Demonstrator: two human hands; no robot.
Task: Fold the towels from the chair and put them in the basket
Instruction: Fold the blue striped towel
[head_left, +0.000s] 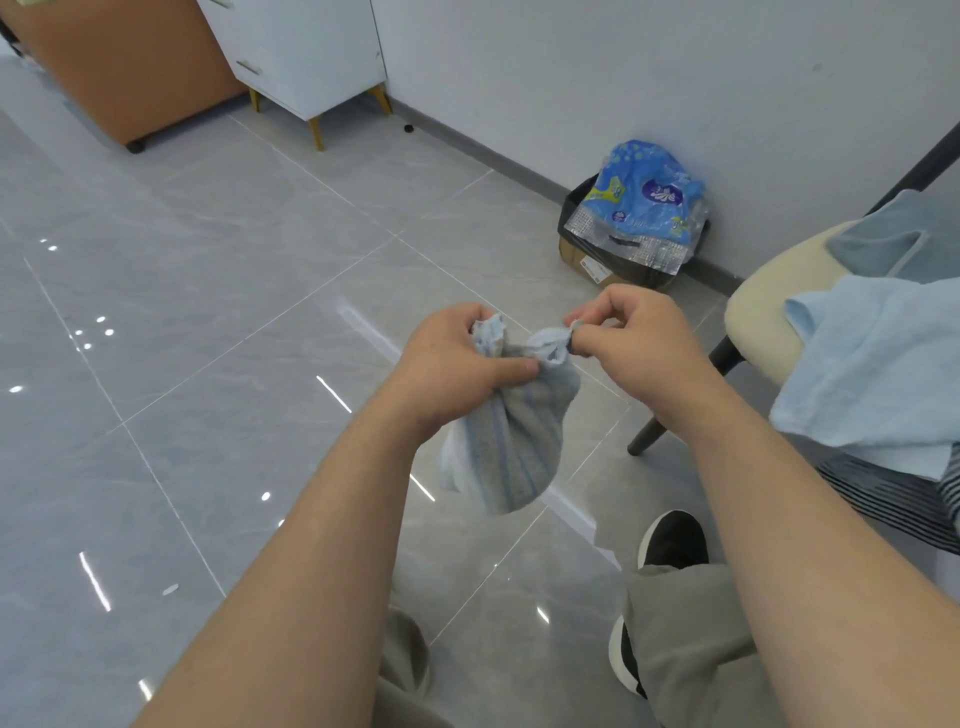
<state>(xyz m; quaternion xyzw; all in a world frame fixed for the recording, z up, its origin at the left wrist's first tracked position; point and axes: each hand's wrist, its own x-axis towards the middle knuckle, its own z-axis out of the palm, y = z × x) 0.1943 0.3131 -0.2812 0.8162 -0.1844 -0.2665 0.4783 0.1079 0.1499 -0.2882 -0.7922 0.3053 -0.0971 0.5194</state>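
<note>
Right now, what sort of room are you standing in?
Probably a room in a home or small office: glossy grey floor tiles, a white cabinet on gold legs by the wall, and a cushioned chair piled with towels.

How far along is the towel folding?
Done: nothing visible; no basket or folded towel in view. In hand: left hand and right hand grip a bunched striped towel, unfolded. Remaining: a light blue towel and a teal towel lie on the chair.

Soft, matt terry cloth is seen in the striped towel (506, 441); the floor tiles (208, 312) are glossy; crinkled plastic wraps the blue pack (641, 202).
</note>
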